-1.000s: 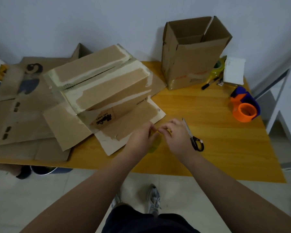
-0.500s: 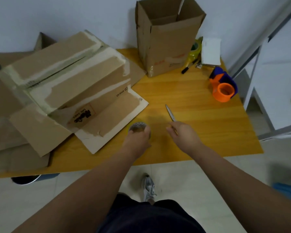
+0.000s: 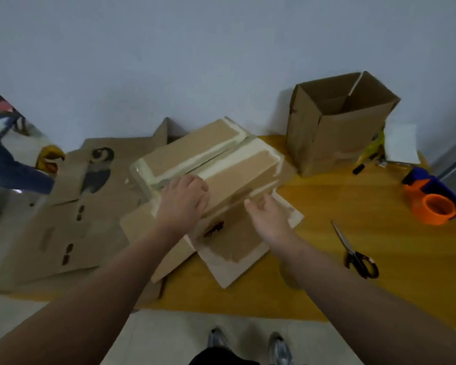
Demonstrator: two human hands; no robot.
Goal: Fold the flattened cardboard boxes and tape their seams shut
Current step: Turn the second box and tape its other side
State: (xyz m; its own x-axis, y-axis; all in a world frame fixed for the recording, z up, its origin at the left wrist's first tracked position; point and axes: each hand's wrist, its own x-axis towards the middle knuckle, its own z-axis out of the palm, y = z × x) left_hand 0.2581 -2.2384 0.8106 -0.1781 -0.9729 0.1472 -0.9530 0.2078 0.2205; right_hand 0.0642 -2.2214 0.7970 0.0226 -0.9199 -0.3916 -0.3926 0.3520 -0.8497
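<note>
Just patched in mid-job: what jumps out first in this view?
The half-folded, tape-streaked box at the middle of the table, with the left hand resting on its top and the right hand open at its front edge. Behind it to the right stands an upright open box; an orange tape dispenser and scissors lie at the right side.

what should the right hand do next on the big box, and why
Probably lay the right hand on the box top beside the left hand and press the flaps together: the seam between them gapes, the left hand rests there alone, the right is open nearby.
</note>
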